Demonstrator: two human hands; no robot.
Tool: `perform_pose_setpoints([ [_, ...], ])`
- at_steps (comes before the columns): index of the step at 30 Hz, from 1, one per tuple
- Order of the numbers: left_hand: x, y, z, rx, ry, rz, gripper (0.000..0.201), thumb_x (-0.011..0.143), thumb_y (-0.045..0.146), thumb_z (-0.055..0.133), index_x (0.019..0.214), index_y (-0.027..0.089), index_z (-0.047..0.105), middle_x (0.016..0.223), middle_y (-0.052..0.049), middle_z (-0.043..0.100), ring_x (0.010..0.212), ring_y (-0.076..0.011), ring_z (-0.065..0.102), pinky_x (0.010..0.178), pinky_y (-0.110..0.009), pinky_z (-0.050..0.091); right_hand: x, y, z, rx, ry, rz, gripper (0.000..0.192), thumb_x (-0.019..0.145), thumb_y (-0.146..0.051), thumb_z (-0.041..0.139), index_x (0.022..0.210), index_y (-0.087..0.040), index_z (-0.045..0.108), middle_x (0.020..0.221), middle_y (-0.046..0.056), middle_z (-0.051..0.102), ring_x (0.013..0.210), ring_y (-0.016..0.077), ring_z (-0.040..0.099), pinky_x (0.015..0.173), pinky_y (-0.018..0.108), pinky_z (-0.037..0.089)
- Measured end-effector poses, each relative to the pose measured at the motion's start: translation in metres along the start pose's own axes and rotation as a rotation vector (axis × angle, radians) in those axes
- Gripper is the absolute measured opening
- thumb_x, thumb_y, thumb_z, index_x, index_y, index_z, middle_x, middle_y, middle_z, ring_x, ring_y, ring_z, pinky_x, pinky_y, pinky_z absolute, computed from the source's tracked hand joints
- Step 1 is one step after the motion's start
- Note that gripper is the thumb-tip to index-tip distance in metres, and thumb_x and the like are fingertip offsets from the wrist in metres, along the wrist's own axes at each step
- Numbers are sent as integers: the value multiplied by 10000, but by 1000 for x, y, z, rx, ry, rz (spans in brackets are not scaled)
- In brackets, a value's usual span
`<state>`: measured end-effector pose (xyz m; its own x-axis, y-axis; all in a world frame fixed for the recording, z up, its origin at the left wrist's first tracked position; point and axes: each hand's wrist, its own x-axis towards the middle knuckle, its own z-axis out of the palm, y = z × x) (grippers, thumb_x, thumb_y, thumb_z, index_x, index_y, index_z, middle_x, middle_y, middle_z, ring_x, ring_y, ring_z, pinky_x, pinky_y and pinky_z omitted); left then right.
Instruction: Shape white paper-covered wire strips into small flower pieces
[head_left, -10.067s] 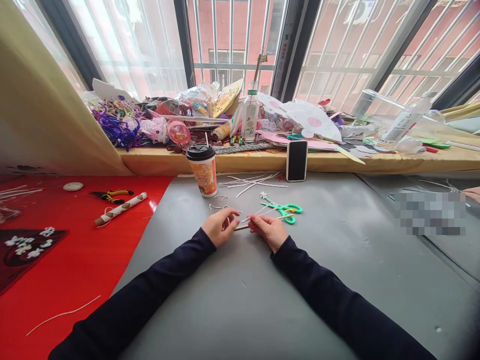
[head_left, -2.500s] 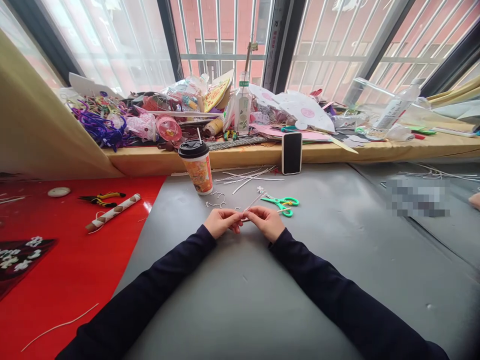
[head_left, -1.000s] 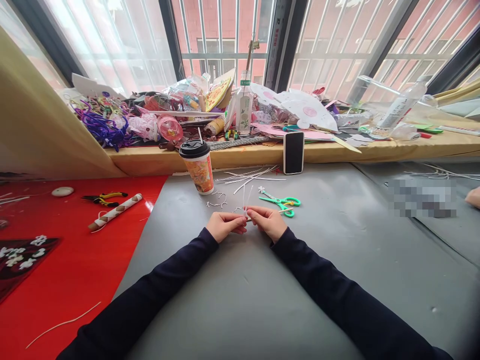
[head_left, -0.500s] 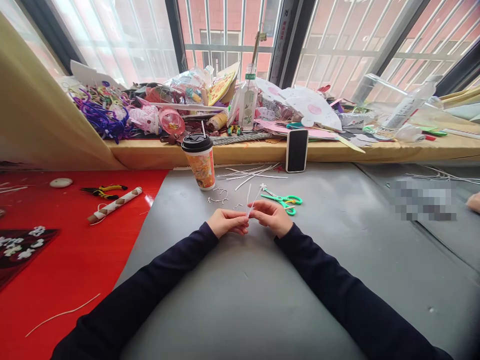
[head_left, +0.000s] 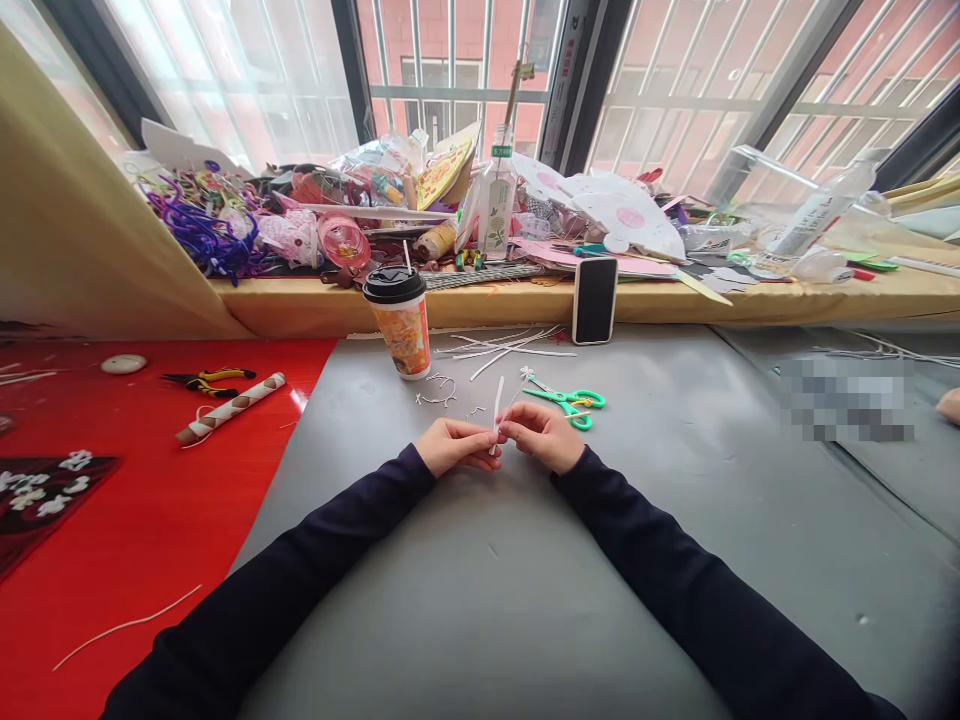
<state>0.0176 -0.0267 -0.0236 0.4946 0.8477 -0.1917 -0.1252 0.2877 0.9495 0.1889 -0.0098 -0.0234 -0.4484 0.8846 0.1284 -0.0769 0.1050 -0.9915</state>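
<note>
My left hand [head_left: 452, 445] and my right hand [head_left: 544, 436] meet fingertip to fingertip low over the grey table [head_left: 525, 580]. Between them they pinch a thin white strip [head_left: 498, 402] that sticks up and away from the fingers. Both hands are closed on its lower end. Green scissors [head_left: 570, 401] lie just beyond my right hand. A small white flower piece [head_left: 526, 374] sits by the scissor tips. Short curled white scraps [head_left: 437, 390] lie beyond my left hand.
A lidded paper cup [head_left: 400, 322] stands ahead left, a black phone [head_left: 594, 300] leans against the cluttered yellow sill [head_left: 675, 300]. Loose white strips [head_left: 502, 350] lie between them. On the red mat [head_left: 112, 520] are pliers [head_left: 202, 378] and a paper-wrapped roll [head_left: 229, 408]. Another person's hand [head_left: 949, 404] shows at far right.
The white strip has swung from lying sideways between my hands to standing upright at my fingertips. My hands have drawn closer together; the view shifted slightly.
</note>
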Motion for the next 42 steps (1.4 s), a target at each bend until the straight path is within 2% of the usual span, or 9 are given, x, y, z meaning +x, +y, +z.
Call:
perform_pose_setpoints([
  [6, 0, 0, -1, 29, 18, 18, 329, 612, 329, 655, 821, 75, 640, 646, -36, 603, 598, -146, 604, 637, -297, 492, 0, 2, 0, -78, -31, 68, 375, 685, -390, 571, 989, -171, 551, 668, -9, 564, 422, 34, 361, 395, 196, 272],
  [10, 0, 1, -1, 52, 15, 28, 311, 615, 335, 650, 786, 76, 642, 660, -39, 605, 597, -144, 602, 639, -305, 489, -2, 0, -1, -112, -26, 82, 304, 695, -395, 559, 846, -137, 616, 643, 1, 554, 439, 37, 359, 423, 204, 288],
  [15, 0, -1, -1, 70, 15, 16, 289, 617, 327, 652, 767, 80, 643, 651, -34, 604, 577, -134, 600, 608, -280, 488, -4, 1, 4, -110, 5, 7, 237, 685, -369, 568, 729, -138, 596, 701, 17, 569, 503, 57, 416, 463, 206, 326],
  [22, 3, -3, -2, 11, 39, -41, 333, 593, 325, 674, 805, 73, 630, 660, -42, 607, 589, -127, 601, 589, -250, 486, -5, 10, 16, -150, 131, 3, 252, 707, -390, 524, 723, -140, 552, 621, -4, 514, 494, 60, 398, 443, 195, 301],
  [26, 4, -2, -3, -3, -29, -89, 344, 627, 343, 648, 830, 68, 619, 669, -49, 599, 601, -129, 604, 585, -239, 483, -4, 11, 13, -136, 218, 1, 294, 695, -432, 529, 751, -145, 561, 594, -17, 475, 487, 60, 373, 437, 195, 292],
  [29, 4, -2, -3, 12, -80, -88, 325, 654, 350, 624, 822, 72, 612, 634, -34, 575, 575, -120, 597, 564, -231, 476, -4, 12, 11, -116, 228, 5, 306, 690, -447, 538, 763, -153, 576, 567, -32, 423, 462, 48, 319, 421, 192, 267],
  [35, 3, -5, 0, 214, -16, 74, 315, 705, 384, 550, 779, 79, 583, 568, 2, 510, 485, -90, 548, 485, -216, 435, -3, 16, 11, -91, 277, 36, 325, 671, -457, 560, 792, -158, 595, 516, -45, 374, 434, 43, 266, 391, 191, 218],
  [39, -1, -8, 4, 581, 94, 278, 308, 768, 376, 453, 845, 107, 583, 574, 9, 501, 461, -63, 483, 482, -202, 401, -1, 20, 10, -57, 323, 48, 347, 654, -460, 575, 807, -150, 608, 499, -50, 368, 411, 36, 235, 377, 195, 193],
  [42, -3, -9, 7, 888, 198, 463, 251, 786, 309, 430, 811, 131, 606, 651, -10, 526, 510, -61, 455, 530, -199, 385, 1, 22, 9, -34, 334, 56, 360, 635, -460, 591, 813, -148, 617, 524, -42, 408, 410, 33, 243, 371, 196, 202],
])
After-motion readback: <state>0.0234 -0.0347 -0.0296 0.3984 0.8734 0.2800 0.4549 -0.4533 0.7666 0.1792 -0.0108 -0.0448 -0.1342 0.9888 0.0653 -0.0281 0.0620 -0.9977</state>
